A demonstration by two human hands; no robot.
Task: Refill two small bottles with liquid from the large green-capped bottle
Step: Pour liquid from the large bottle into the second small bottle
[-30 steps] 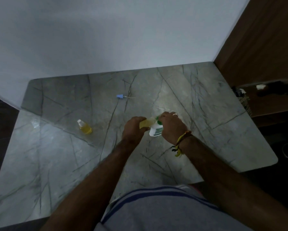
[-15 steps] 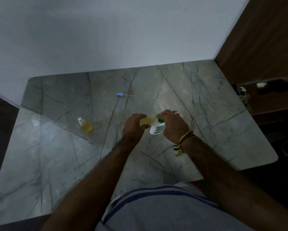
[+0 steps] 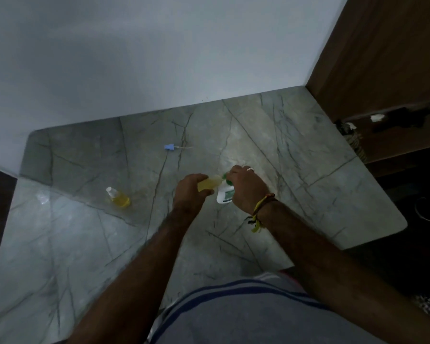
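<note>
Head view shows you standing at a polished marble tabletop point(image 3: 296, 155), grey-green with dark branching veins and a soft sheen, its near right corner rounded. Behind it rises a plain matte white wall point(image 3: 159, 58); to the right stands brown wood panelling point(image 3: 383, 53).

Your left hand point(image 3: 189, 192) has its fingers curled round a small bottle point(image 3: 209, 182), a translucent yellowish container held tilted so its mouth points toward the large bottle. Your right hand point(image 3: 246, 187) is wrapped round the large green-capped bottle point(image 3: 225, 194), a white plastic body with a green patch on its label; the writing there is too small and blurred to read. A sliver of green shows at its top, right where the small bottle's end meets it. Both are held over the middle of the table; you cannot tell whether the large one's base touches the surface.

Your right wrist wears a yellow and dark thread band point(image 3: 260, 214), and a ring point(image 3: 250, 169) shows on one finger.

The second small bottle point(image 3: 118, 197) stands upright well to the left, clear with a pale cap and yellow liquid in its lower part. Farther back lies a small blue plastic piece point(image 3: 169, 147) with a thin pale tip. Your grey shirt point(image 3: 258, 316) with dark stripes fills the bottom edge.
</note>
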